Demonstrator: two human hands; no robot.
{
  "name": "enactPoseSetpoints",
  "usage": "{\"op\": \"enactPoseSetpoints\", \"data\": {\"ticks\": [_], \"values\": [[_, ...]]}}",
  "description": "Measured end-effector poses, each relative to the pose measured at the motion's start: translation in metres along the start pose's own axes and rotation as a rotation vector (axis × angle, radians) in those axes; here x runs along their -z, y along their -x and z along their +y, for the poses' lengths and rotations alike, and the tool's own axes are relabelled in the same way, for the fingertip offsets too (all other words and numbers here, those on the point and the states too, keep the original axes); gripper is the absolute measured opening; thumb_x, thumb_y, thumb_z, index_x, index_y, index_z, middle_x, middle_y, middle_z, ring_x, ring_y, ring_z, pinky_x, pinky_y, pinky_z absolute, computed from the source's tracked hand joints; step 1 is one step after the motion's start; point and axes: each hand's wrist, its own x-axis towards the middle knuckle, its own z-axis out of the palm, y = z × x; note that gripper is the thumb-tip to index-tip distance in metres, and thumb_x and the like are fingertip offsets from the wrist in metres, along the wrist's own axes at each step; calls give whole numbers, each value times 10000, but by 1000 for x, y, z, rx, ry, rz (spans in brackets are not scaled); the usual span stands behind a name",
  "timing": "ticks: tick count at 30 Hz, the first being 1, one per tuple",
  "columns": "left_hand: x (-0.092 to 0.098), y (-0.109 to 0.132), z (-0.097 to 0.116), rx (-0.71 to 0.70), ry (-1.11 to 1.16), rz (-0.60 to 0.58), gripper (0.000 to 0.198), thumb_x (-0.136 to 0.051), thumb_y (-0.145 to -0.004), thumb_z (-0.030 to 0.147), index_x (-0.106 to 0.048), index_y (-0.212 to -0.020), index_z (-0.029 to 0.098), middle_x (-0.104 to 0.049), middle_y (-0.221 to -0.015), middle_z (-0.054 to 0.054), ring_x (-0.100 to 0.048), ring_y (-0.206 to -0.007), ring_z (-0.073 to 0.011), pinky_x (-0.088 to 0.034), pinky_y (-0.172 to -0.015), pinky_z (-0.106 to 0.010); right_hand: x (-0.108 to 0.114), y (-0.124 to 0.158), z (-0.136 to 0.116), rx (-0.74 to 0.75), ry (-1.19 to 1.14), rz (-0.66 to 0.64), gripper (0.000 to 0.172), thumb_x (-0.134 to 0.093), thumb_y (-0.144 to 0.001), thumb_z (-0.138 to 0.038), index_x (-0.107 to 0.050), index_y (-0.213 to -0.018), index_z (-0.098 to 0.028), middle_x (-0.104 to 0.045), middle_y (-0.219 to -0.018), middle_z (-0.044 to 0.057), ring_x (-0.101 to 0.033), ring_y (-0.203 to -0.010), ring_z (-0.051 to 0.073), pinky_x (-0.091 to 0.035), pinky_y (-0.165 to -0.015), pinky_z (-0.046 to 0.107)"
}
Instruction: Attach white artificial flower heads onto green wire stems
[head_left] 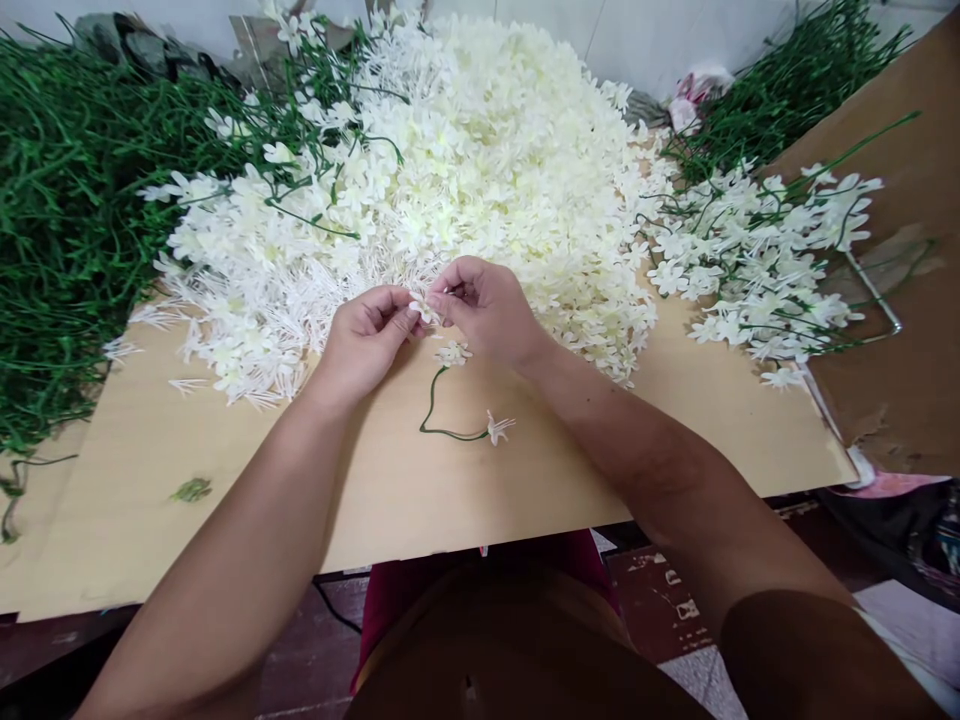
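My left hand (371, 335) pinches a small white flower (424, 308) between thumb and forefinger. From the other side, the fingertips of my right hand (480, 305) are pressed together at the same flower. Just below my hands, a thin green stem (429, 400) lies on the tabletop (405, 500), with a white blossom (453, 353) at its upper end and another white flower (498, 428) at its lower right end. A big heap of white and cream petals (510, 150) rises behind my hands.
Green stems (67, 200) are piled at the left, and more green stems (795, 85) at the back right. Assembled white flower sprays (757, 250) lie at the right beside a brown cardboard panel (900, 380). A small green scrap (192, 489) is at the front left.
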Motion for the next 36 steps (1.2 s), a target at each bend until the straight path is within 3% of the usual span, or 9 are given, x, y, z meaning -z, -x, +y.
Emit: {"op": "enactPoseSetpoints", "data": {"ticks": [5,9,15,19,22,26,29,33,36], "values": [[0,2,2,1,12,-45,266,-846,-685,376,-661,-721,188,-686,-680,-20,-631,-650,-150,-529,-640,-274,2,-2,5,-46,-58,40,321,-770,-767,-443,-585,-739,-183,-587,-670,-27,-553,-650,103,-499,-648,271],[1,3,3,-7,-11,-69,352,-858,-677,482,-671,-702,185,-694,-683,-26,-623,-643,-146,-524,-628,-268,-3,2,0,0,-43,45,330,-769,-773,-453,-584,-722,-184,-619,-703,-14,-591,-671,106,-510,-646,262],[1,5,6,25,17,-97,458,-853,-656,594,-682,-710,172,-699,-691,-28,-645,-682,-151,-549,-707,-278,-6,4,-3,32,-68,-62,404,-732,-812,-546,-577,-720,-185,-627,-672,-19,-620,-641,99,-514,-637,250],[4,3,3,26,44,-84,368,-839,-719,506,-679,-702,175,-691,-672,-22,-636,-661,-137,-541,-690,-254,1,0,-6,18,-73,-111,367,-701,-848,-517,-586,-764,-179,-632,-689,-17,-612,-681,103,-505,-690,261],[8,0,1,27,69,5,248,-790,-788,355,-640,-679,191,-666,-637,8,-594,-597,-103,-508,-619,-215,12,-1,-16,-27,91,-120,302,-781,-791,-400,-589,-814,-167,-621,-773,-13,-566,-718,101,-455,-679,252],[11,-3,5,101,94,94,255,-703,-832,219,-555,-625,194,-633,-587,18,-524,-520,-72,-418,-509,-174,17,5,-32,-135,539,-377,281,-854,-689,-216,-599,-783,-146,-576,-789,-14,-476,-700,96,-358,-676,257],[10,-3,7,124,64,69,267,-670,-851,199,-525,-628,192,-618,-589,15,-507,-509,-68,-393,-491,-176,12,9,-39,-152,740,-504,186,-789,-740,-133,-605,-768,-139,-580,-825,2,-435,-701,93,-320,-692,261],[10,-2,4,91,11,32,230,-631,-858,173,-531,-652,192,-612,-600,12,-527,-544,-83,-396,-522,-190,10,8,-42,-132,712,-484,110,-638,-828,-70,-609,-746,-137,-590,-774,4,-481,-726,107,-345,-717,263],[10,-1,2,54,-35,14,212,-605,-860,180,-539,-659,193,-609,-599,8,-528,-556,-100,-409,-549,-211,22,2,-42,-56,663,-395,116,-599,-839,-67,-615,-752,-143,-613,-775,10,-525,-760,126,-396,-757,280]]}}
